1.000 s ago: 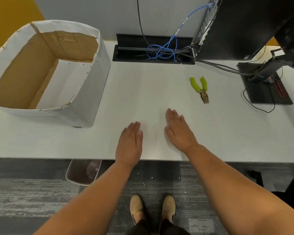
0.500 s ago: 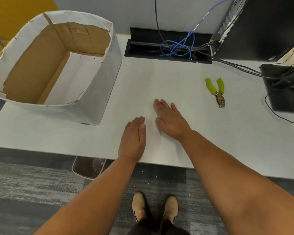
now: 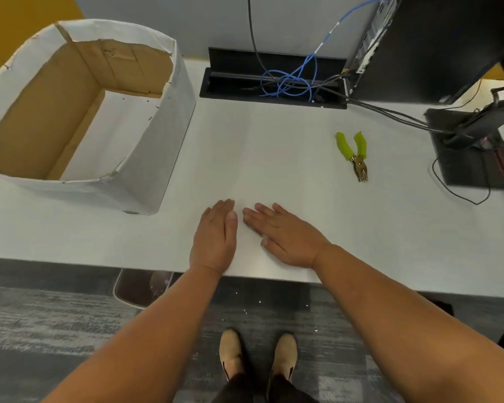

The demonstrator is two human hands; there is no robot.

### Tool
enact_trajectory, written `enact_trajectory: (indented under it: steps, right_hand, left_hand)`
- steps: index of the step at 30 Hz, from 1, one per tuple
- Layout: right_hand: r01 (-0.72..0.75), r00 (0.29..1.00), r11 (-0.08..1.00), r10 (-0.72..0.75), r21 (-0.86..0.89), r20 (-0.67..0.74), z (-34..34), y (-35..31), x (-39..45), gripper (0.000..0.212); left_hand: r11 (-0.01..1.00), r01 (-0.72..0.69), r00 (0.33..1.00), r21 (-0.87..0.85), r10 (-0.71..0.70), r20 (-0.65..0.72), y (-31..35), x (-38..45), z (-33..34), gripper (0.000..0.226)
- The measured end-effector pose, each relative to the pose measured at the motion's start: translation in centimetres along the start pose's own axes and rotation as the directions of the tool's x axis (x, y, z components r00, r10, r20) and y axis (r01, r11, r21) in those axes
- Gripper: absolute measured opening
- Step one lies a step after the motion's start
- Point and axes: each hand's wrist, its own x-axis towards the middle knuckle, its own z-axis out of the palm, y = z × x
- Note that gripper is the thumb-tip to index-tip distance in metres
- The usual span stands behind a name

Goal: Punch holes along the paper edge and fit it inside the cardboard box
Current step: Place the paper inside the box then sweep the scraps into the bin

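A cardboard box point(image 3: 41, 112) stands at the table's left, wrapped outside in white paper. A white paper sheet point(image 3: 105, 135) with small holes along its edge lies on the box's floor. A hole punch point(image 3: 355, 154) with lime-green handles lies on the table at the right, well beyond my right hand. My left hand point(image 3: 214, 238) and my right hand point(image 3: 282, 234) lie flat, palms down, side by side near the table's front edge. Both hold nothing.
A white table point(image 3: 274, 158) carries everything. A black cable tray point(image 3: 274, 80) with blue and black cables sits at the back. A black computer and a monitor base point(image 3: 474, 152) stand at the right. A bin point(image 3: 140, 289) is under the table.
My right hand has slid back toward the table's front edge and closer to the left hand. The camera view has shifted, so the box looks nearer the centre.
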Motion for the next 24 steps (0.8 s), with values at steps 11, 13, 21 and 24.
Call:
enact_trajectory:
  steps: [11,13,21,24]
  right_hand:
    - [-0.37,0.83,0.813,0.506,0.45,-0.232,0.8,-2.2,-7.0,0.058]
    - [-0.49,0.776,0.766,0.6,0.416,-0.192,1.2,-1.4,-7.2,0.058]
    - [-0.417,0.899,0.905,0.424,0.081,-0.112,2.5,-6.0,-4.4,0.064]
    - [-0.33,0.927,0.92,0.358,0.214,-0.112,1.7,-6.2,-3.6,0.063]
  left_hand:
    - [0.944,-0.142,0.986,0.299,0.108,0.127,-0.8,-1.7,0.4,0.055]
    - [0.932,-0.154,0.984,0.329,0.115,0.135,-1.0,-2.0,0.4,0.058]
    - [0.949,-0.178,0.983,0.261,0.182,0.008,-1.4,-4.0,0.8,0.05]
    - [0.949,-0.228,0.961,0.216,0.255,-0.106,-2.1,-5.9,1.1,0.039]
